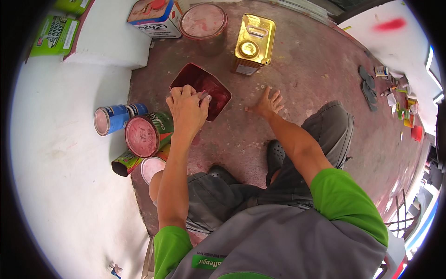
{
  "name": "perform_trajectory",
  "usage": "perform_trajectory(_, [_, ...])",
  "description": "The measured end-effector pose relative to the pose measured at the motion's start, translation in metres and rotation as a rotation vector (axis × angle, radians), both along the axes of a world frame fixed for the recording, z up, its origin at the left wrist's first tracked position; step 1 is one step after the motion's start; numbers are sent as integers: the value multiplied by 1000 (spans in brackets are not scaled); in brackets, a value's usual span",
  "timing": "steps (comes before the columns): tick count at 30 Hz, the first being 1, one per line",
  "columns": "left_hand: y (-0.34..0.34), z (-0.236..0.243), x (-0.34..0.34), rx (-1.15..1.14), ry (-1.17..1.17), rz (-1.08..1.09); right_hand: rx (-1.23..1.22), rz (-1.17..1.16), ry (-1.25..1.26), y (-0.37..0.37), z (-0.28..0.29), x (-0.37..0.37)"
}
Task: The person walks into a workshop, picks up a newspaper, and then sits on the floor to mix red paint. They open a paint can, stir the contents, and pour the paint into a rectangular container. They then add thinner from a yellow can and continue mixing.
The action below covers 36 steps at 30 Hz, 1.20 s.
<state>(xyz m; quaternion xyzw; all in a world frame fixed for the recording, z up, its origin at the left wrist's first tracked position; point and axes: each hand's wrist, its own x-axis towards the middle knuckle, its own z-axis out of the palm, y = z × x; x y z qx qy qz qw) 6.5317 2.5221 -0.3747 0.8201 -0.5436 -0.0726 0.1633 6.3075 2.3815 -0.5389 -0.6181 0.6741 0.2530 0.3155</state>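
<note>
My left hand (pixel 187 106) is over the left rim of an open square tin (pixel 218 90), whose inside is dark red. Its fingers are bent together, and a small reddish bit shows at the fingertips; I cannot make out what it is. To the right of this tin, my right hand (pixel 266 103) is spread with the palm down at the reddish floor, holding nothing. Beyond it stands a gold rectangular can (pixel 254 39) with a round cap and a carrying handle on top.
A pink-topped round bucket (pixel 203 22) and a white-and-blue tin (pixel 155 18) stand at the back. Blue cans (pixel 110 119) and a green can with a pink lid (pixel 141 136) lie by the left wall. Grey slippers (pixel 368 88) and assorted supplies (pixel 404 104) line the right side.
</note>
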Motion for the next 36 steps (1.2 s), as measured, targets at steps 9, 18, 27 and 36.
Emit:
perform_trajectory(9, [-4, -3, 20, -50, -205, 62, -298, 451, 148, 0, 4, -40])
perform_trajectory(18, [-9, 7, 9, 38, -97, 16, -43, 1262, -113, 2, 119, 16])
perform_trajectory(27, [-4, -7, 10, -121, -71, -1, 2, 1454, -467, 35, 151, 18])
perform_trajectory(36, [2, -1, 21, -76, -155, 46, -4, 1512, -694, 41, 166, 31])
